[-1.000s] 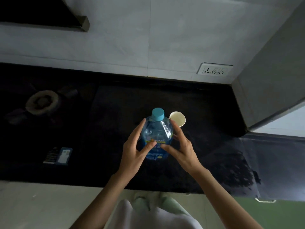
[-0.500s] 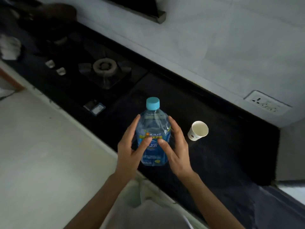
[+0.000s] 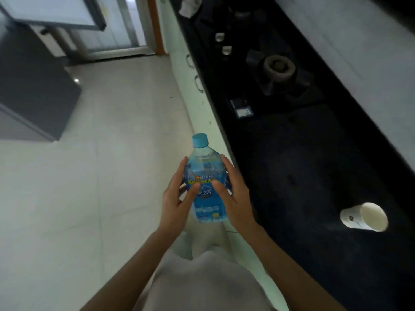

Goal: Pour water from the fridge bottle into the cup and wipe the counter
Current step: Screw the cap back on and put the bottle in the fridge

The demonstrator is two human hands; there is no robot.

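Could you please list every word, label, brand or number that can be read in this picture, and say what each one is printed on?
None can be read with confidence.
Water bottle label, held between the left hand and right hand: yellow band and white brand characters, too blurred to read.
Paper cup on the counter: small dark mark, too small to read.
Small dark packet by the stove burner: pale label, unreadable.

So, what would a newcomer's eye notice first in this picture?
First the blue-labelled water bottle with its blue cap on, held between the left hand and the right hand, over the counter's edge. Next the white paper cup, standing alone on the dark counter at the right.
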